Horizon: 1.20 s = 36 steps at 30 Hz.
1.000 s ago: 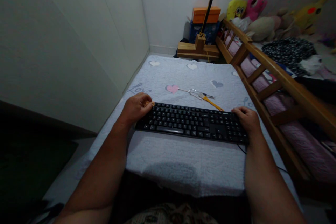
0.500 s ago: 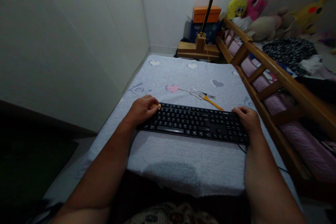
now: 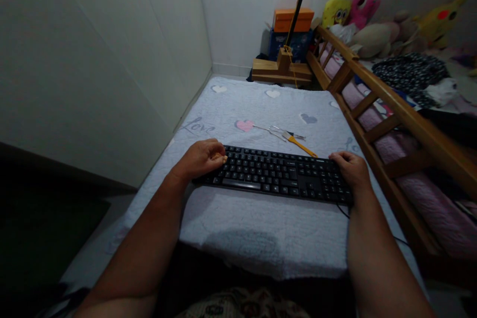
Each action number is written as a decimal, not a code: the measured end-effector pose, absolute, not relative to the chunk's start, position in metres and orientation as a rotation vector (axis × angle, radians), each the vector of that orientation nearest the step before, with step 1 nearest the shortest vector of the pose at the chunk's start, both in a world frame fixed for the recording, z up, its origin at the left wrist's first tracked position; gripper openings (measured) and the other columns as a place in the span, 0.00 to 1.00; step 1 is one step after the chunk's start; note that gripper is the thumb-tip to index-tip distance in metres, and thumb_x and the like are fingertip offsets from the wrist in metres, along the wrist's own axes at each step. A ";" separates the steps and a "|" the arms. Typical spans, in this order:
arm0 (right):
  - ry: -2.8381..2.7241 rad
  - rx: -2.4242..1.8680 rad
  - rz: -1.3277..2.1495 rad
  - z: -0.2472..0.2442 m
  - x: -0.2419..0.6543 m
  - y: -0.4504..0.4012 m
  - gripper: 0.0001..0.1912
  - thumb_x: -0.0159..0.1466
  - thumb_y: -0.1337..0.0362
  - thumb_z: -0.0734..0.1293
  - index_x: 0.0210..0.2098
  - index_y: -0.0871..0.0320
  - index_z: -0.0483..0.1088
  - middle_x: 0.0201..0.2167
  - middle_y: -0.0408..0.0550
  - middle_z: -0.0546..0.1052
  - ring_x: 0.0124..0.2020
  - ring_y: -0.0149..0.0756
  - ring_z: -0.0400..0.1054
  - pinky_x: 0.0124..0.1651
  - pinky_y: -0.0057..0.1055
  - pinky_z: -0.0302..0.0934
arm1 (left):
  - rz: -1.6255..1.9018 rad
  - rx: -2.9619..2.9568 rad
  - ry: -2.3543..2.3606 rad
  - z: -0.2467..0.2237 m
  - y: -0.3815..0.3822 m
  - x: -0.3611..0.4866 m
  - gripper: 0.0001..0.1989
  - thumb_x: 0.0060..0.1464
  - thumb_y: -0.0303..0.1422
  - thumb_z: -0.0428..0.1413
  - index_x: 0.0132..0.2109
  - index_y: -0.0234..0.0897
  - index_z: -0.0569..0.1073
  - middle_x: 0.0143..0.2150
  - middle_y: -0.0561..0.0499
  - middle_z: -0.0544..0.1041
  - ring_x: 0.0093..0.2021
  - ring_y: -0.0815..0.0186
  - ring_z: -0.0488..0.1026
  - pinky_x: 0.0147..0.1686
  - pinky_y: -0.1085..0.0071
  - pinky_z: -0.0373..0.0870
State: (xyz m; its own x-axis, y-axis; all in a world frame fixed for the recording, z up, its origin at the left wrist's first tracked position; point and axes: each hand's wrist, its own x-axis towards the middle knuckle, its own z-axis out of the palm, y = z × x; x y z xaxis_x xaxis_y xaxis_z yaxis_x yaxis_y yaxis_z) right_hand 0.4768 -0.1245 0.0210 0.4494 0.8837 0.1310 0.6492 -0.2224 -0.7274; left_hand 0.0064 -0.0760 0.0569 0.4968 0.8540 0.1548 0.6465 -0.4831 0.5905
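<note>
A black keyboard lies across the quilted cover in front of me. My left hand is over its left end, fingers closed on a small crumpled orange-tan piece, perhaps cloth or sponge, pressed against the keys there. At the opposite end my right hand grips the keyboard's right edge, thumb and fingers together near the top corner. Just beyond the keyboard is a yellow-handled brush. Beside it are a thin white stick and a thin metal tool with a dark part.
The light quilted cover with heart prints spreads under everything. A wooden bed rail runs along the right, with plush toys behind it. A pale panel stands at left. Boxes and a wooden stand are at the back.
My left hand has shifted slightly toward me along the keyboard's left end with the orange-tan piece. The right hand and keyboard have stayed in place.
</note>
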 end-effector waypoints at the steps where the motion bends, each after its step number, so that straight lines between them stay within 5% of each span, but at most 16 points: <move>1: -1.284 -1.970 0.408 0.021 0.477 -0.124 0.18 0.51 0.47 0.68 0.23 0.55 0.76 0.23 0.46 0.76 0.30 0.41 0.68 0.37 0.36 0.60 | 0.613 2.285 1.235 0.057 -0.076 0.006 0.07 0.54 0.36 0.57 0.34 0.37 0.77 0.32 0.51 0.75 0.32 0.66 0.71 0.34 0.69 0.65; 17: -1.297 -1.964 0.368 0.018 0.480 -0.124 0.18 0.51 0.47 0.67 0.24 0.55 0.77 0.24 0.46 0.78 0.31 0.43 0.70 0.36 0.36 0.60 | 0.701 2.259 1.265 0.051 -0.073 0.009 0.07 0.58 0.35 0.57 0.41 0.39 0.79 0.41 0.47 0.78 0.41 0.62 0.75 0.45 0.64 0.71; 36: -1.274 -1.986 0.388 0.021 0.475 -0.124 0.17 0.50 0.47 0.68 0.23 0.55 0.76 0.24 0.46 0.77 0.32 0.43 0.69 0.38 0.37 0.61 | 0.405 2.206 1.065 0.065 -0.080 0.002 0.09 0.55 0.37 0.57 0.34 0.39 0.80 0.33 0.50 0.78 0.33 0.66 0.74 0.35 0.71 0.68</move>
